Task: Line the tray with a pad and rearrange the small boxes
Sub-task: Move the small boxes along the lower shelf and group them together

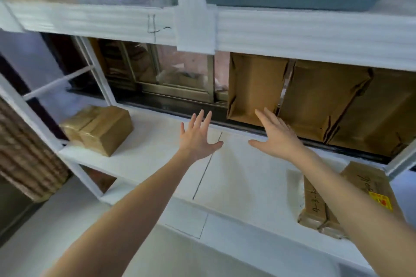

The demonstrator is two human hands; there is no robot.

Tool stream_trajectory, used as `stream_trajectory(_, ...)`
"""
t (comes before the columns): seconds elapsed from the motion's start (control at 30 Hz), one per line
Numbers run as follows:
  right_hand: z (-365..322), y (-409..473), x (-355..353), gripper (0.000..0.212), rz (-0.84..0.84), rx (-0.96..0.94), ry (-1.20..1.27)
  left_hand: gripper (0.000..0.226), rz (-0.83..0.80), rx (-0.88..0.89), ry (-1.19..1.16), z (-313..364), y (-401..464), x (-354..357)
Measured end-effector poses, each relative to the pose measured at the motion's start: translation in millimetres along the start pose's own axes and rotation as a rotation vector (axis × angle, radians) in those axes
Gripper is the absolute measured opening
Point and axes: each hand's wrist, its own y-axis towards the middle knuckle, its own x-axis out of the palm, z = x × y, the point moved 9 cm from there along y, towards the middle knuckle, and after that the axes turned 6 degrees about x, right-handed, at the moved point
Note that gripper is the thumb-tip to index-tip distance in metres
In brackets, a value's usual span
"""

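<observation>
White shelving carries a thin white foam pad (236, 164), over which the left hand (198, 139) and right hand (279, 139) are spread flat, empty. Light and floppy, it is probably best pressed at its edges; taped boxes (99, 129) are left at the shelf's left end.

Under my palms lies a matt white foam pad (236, 175), faintly textured. The small boxes (99, 129) are brown cardboard wrapped in glossy tape. The shelf frame (90, 20) looks like white-painted metal, smooth.
</observation>
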Motion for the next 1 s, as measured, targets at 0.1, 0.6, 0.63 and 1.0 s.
stream_trajectory(0.1,-61.1,14.7,4.1,0.087,-0.009,-0.099,-0.013,0.093,0.058,-0.042,0.031,-59.1,-10.6,-32.0)
stream_trajectory(0.6,-317.3,84.9,81.7,0.089,-0.033,-0.340,-0.182,0.090,0.138,-0.210,0.059,-336.9,-65.8,-115.4)
stream_trajectory(0.63,-327.9,89.3,89.7,0.089,-0.046,-0.341,-0.186,0.089,0.139,-0.211,0.059,-352.8,-67.6,-115.6)
stream_trajectory(1.0,-408.6,154.6,178.9,0.094,-0.172,-0.423,-0.273,0.100,-0.016,-0.398,-0.028,-473.3,-62.1,-44.0)
